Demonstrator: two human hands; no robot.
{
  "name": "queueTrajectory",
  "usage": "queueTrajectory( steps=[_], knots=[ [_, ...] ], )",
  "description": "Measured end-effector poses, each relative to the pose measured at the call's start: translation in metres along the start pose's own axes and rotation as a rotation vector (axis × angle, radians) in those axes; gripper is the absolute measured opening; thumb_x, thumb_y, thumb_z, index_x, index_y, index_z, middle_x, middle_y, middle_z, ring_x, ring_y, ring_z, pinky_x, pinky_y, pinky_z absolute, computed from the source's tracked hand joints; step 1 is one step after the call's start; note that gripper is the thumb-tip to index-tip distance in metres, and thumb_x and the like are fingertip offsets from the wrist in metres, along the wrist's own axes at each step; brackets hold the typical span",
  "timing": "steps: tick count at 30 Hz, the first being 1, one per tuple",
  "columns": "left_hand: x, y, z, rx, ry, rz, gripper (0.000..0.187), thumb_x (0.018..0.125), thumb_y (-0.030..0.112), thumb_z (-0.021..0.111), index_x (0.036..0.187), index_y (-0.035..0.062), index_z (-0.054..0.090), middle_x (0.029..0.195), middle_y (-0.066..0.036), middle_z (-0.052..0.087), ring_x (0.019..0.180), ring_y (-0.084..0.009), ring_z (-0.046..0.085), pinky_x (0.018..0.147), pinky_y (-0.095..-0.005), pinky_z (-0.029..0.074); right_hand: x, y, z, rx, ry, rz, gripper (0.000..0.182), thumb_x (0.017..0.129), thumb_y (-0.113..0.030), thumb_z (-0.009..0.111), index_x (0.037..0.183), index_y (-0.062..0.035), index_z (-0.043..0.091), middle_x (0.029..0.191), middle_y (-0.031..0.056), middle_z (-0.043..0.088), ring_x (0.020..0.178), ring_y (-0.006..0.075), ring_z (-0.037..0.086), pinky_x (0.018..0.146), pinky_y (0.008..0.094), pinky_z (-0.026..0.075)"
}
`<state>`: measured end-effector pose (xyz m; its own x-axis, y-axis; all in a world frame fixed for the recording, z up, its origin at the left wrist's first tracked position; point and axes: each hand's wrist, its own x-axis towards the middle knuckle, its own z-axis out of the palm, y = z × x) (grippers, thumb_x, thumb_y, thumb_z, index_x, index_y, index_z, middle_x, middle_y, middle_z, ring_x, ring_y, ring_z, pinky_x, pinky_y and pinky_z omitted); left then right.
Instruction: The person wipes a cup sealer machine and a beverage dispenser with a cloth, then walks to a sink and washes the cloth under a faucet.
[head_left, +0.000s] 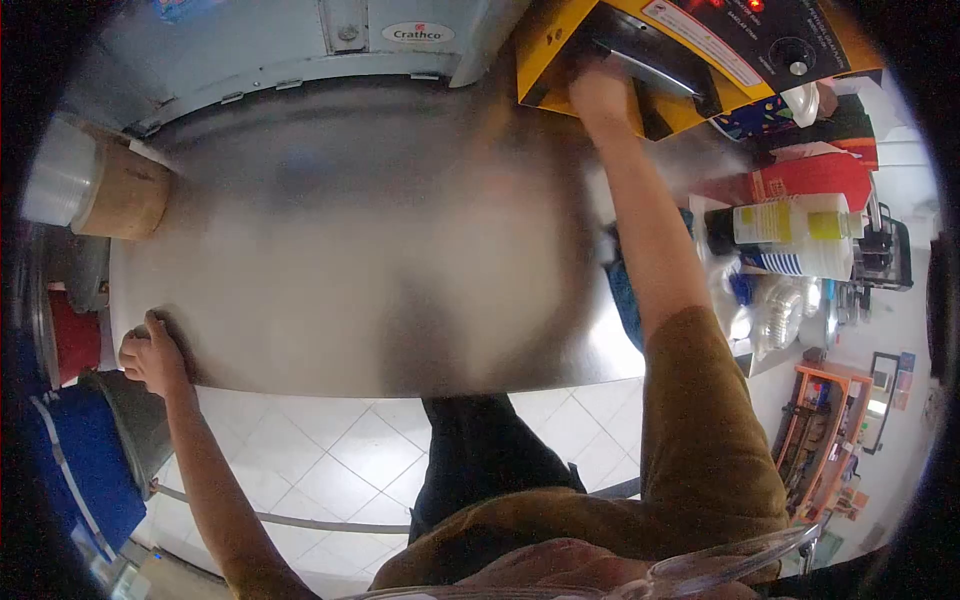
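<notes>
My left hand (pixel 153 358) is at the near left corner of the steel table (pixel 340 270), its fingers curled over the edge and the thumb lying on top. My right arm stretches forward to a yellow and black machine (pixel 740 75) at the back right. There my right hand (pixel 600 92) reaches into the machine's dark front opening, by a shiny metal strip (pixel 655 72). Shadow and blur hide its fingers, so what they touch is not visible. Red lights glow on the machine's panel, near a round knob (pixel 797 66).
A grey unit labelled Crathco (pixel 418 34) stands along the back. Stacked clear cups (pixel 65 175) and a brown cylinder (pixel 125 190) occupy the left end. On the right are bottles (pixel 790 222), a red cloth (pixel 815 180) and clear plastic containers (pixel 780 310). A blue bin (pixel 85 460) stands at lower left.
</notes>
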<state>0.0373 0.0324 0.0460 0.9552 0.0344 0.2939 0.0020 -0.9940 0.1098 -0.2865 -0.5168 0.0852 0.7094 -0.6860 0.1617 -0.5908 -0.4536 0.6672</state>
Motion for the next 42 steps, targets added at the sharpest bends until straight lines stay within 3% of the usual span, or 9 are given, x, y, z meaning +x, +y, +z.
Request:
queueTrajectory(
  steps=[6, 9, 10, 14, 22, 27, 32, 38, 42],
  knots=[
    [-0.004, 0.005, -0.006, -0.008, 0.0, -0.026, 0.069, 0.077, 0.059, 0.046, 0.117, 0.0031, 0.041, 0.124, -0.018, 0.035, 0.118, -0.0367, 0.03, 0.089, -0.0519, 0.036, -0.007, 0.014, 0.005, 0.055, -0.129, 0.055, 0.023, 0.08, -0.018, 0.05, 0.092, -0.0057, 0.066, 0.099, 0.0134, 0.06, 0.094, 0.0251, 0.057, 0.078, 0.0397, 0.045],
    [-0.007, 0.012, -0.01, -0.013, -0.014, -0.059, 0.069, 0.077, 0.06, 0.045, 0.117, 0.0039, 0.041, 0.124, -0.017, 0.035, 0.119, -0.0357, 0.03, 0.088, -0.0528, 0.037, -0.002, -0.008, 0.01, -0.077, 0.14, 0.083, 0.021, 0.08, -0.017, 0.05, 0.089, -0.0086, 0.067, 0.097, 0.0121, 0.062, 0.093, 0.0247, 0.058, 0.078, 0.0407, 0.044],
    [-0.007, 0.012, -0.011, -0.013, -0.018, -0.069, 0.069, 0.077, 0.061, 0.045, 0.117, 0.0041, 0.041, 0.124, -0.016, 0.035, 0.119, -0.0354, 0.03, 0.087, -0.0531, 0.037, -0.003, 0.0, 0.007, 0.01, -0.05, 0.056, 0.022, 0.08, -0.017, 0.051, 0.091, -0.008, 0.067, 0.097, 0.012, 0.062, 0.092, 0.0263, 0.058, 0.078, 0.0408, 0.044],
    [-0.004, 0.004, -0.006, -0.022, -0.033, -0.058, 0.069, 0.077, 0.061, 0.044, 0.118, 0.0051, 0.041, 0.125, -0.017, 0.034, 0.119, -0.0353, 0.029, 0.088, -0.0537, 0.037, -0.009, 0.038, 0.031, 0.231, -0.061, 0.1, 0.028, 0.08, -0.019, 0.051, 0.099, -0.0014, 0.061, 0.102, 0.0164, 0.06, 0.095, 0.0304, 0.055, 0.081, 0.0394, 0.044],
    [-0.003, 0.006, -0.006, 0.006, -0.03, -0.034, 0.069, 0.078, 0.062, 0.042, 0.117, 0.0049, 0.041, 0.125, -0.017, 0.034, 0.119, -0.0363, 0.029, 0.089, -0.0525, 0.036, -0.001, -0.011, -0.033, 0.486, -0.198, 0.13, 0.029, 0.08, -0.021, 0.05, 0.098, -0.0004, 0.06, 0.102, 0.0178, 0.057, 0.102, 0.0304, 0.052, 0.086, 0.0392, 0.041],
    [0.003, -0.005, 0.008, 0.022, -0.034, -0.037, 0.07, 0.077, 0.063, 0.042, 0.118, 0.0057, 0.041, 0.125, -0.017, 0.035, 0.12, -0.0361, 0.028, 0.09, -0.0525, 0.035, 0.007, 0.016, -0.018, 0.147, 0.025, -0.109, 0.04, 0.082, -0.026, 0.048, 0.116, -0.0065, 0.051, 0.114, 0.0196, 0.051, 0.111, 0.0289, 0.047, 0.093, 0.0431, 0.037],
    [-0.003, 0.006, -0.005, -0.007, -0.024, -0.053, 0.071, 0.076, 0.062, 0.044, 0.119, 0.0056, 0.041, 0.125, -0.017, 0.035, 0.121, -0.0361, 0.028, 0.091, -0.0519, 0.034, 0.012, 0.038, -0.012, 0.419, -0.108, 0.0, 0.056, 0.086, -0.044, 0.039, 0.134, -0.0142, 0.032, 0.134, 0.016, 0.037, 0.123, 0.0316, 0.036, 0.1, 0.0447, 0.03],
    [0.005, -0.003, 0.004, 0.003, -0.025, -0.055, 0.072, 0.075, 0.061, 0.046, 0.121, 0.006, 0.04, 0.127, -0.018, 0.034, 0.121, -0.0367, 0.028, 0.092, -0.0513, 0.034, 0.015, 0.055, 0.053, 0.706, -0.042, 0.206, 0.055, 0.087, -0.046, 0.034, 0.13, -0.0122, 0.037, 0.138, 0.0103, 0.031, 0.127, 0.0296, 0.028, 0.106, 0.043, 0.02],
    [0.007, -0.008, 0.006, 0.034, -0.038, 0.003, 0.072, 0.075, 0.062, 0.047, 0.121, 0.0058, 0.041, 0.127, -0.019, 0.034, 0.12, -0.0372, 0.029, 0.092, -0.0504, 0.034, 0.006, 0.051, 0.034, 0.511, 0.254, 0.105, 0.055, 0.088, -0.049, 0.031, 0.118, -0.0062, 0.049, 0.123, 0.0192, 0.047, 0.115, 0.036, 0.043, 0.097, 0.0442, 0.033]
  ],
)
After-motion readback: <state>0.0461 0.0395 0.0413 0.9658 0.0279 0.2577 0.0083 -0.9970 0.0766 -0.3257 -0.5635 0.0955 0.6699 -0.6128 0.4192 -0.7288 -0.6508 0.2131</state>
